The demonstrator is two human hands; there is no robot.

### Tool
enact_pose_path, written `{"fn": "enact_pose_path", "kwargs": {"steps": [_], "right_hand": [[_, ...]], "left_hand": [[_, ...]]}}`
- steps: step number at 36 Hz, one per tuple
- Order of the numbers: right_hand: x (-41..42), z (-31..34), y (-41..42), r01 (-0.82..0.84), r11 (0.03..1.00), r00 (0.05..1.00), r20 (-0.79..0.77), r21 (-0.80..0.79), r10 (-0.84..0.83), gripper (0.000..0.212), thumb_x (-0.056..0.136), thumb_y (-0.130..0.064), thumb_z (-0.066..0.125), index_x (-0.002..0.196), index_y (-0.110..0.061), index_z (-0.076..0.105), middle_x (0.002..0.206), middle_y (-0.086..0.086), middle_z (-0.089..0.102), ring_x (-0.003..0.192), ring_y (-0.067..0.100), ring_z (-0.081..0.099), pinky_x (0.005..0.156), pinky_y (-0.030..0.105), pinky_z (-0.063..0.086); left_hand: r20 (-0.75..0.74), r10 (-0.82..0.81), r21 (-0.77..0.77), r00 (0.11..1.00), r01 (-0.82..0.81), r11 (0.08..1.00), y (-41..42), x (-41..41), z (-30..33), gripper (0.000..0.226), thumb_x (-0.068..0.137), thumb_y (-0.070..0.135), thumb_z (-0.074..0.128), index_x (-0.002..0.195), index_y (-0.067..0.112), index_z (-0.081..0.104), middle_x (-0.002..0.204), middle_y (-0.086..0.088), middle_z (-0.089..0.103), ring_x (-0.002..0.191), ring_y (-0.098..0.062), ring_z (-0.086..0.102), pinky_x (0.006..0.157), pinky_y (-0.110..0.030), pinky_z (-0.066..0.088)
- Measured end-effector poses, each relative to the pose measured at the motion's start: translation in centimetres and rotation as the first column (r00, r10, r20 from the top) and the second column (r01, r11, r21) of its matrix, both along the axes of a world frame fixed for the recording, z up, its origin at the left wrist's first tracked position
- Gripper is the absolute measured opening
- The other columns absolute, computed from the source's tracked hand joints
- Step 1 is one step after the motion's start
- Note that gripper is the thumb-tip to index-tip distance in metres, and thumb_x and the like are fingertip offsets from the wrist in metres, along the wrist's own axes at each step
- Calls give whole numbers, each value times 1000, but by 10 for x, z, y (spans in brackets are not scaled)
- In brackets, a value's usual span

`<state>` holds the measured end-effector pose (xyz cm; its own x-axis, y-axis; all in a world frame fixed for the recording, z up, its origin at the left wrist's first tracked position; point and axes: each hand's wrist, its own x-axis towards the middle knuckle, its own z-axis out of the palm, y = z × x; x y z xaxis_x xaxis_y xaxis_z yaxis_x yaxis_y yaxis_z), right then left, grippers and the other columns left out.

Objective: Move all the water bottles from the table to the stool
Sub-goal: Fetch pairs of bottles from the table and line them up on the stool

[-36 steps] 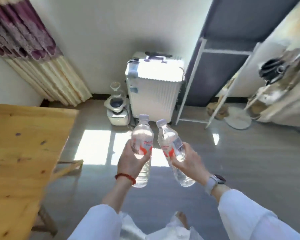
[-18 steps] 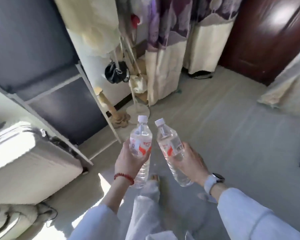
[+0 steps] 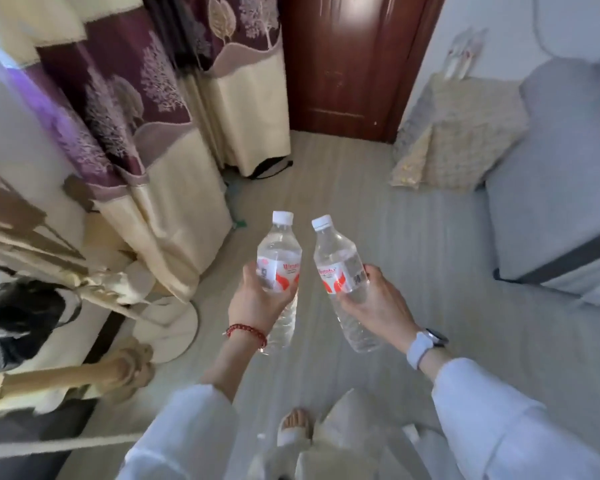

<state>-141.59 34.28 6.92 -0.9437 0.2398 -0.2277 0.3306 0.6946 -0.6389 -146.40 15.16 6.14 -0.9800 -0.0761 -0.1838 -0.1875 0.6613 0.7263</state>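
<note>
I carry two clear water bottles with white caps and red-and-white labels, held out in front of me above the floor. My left hand (image 3: 253,301) grips the left bottle (image 3: 278,252) around its label, nearly upright. My right hand (image 3: 378,303) grips the right bottle (image 3: 336,258) at its middle, its cap tilted to the left. The two caps are close together but apart. Neither the table nor a stool shows in the view.
A dark wooden door (image 3: 347,64) stands ahead, with purple-and-cream curtains (image 3: 146,109) to its left. A grey sofa (image 3: 561,188) with a patterned cushion (image 3: 465,133) fills the right. A coat stand base (image 3: 174,323) and a black bag (image 3: 18,320) are at the left. Grey floor (image 3: 326,174) lies between.
The view has swung right, away from the wooden table and white suitcase, towards the door and sofa. Both hands keep the same hold on their bottles.
</note>
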Motion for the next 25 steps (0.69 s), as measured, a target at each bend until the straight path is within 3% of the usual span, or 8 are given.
{"fn": "enact_pose_path", "kwargs": {"steps": [5, 11, 18, 25], "right_hand": [[-61, -8, 73, 149, 989, 989, -18, 6, -149, 54, 77, -48, 63, 115, -15, 44, 107, 1, 63, 91, 26, 61, 67, 29, 42], [-149, -22, 191, 284, 959, 959, 0, 3, -284, 56, 75, -49, 64, 115, -16, 43, 109, 2, 62, 97, 27, 62, 75, 32, 48], [-264, -12, 333, 390, 920, 921, 21, -34, -390, 52, 77, -46, 62, 113, -15, 43, 105, -1, 58, 94, 25, 59, 73, 31, 43], [-363, -11, 436, 423, 904, 906, 51, -55, -421, 52, 76, -47, 64, 113, -16, 43, 100, -4, 56, 92, 21, 58, 75, 32, 45]], "left_hand": [[23, -165, -5, 986, 166, 986, 84, -94, -5, 60, 67, 52, 71, 101, 13, 42, 90, 0, 55, 77, -23, 56, 68, -33, 47], [35, -291, 53, 956, 289, 956, 213, -203, -16, 65, 66, 53, 72, 110, 16, 43, 78, 8, 52, 80, -24, 60, 75, -37, 52], [25, -331, 94, 943, 328, 940, 369, -330, -7, 63, 66, 51, 73, 107, 14, 45, 80, 6, 56, 81, -23, 62, 73, -35, 52], [34, -367, 124, 930, 360, 925, 479, -438, -6, 69, 67, 53, 72, 116, 17, 41, 81, 9, 55, 79, -18, 60, 73, -33, 52]]}}
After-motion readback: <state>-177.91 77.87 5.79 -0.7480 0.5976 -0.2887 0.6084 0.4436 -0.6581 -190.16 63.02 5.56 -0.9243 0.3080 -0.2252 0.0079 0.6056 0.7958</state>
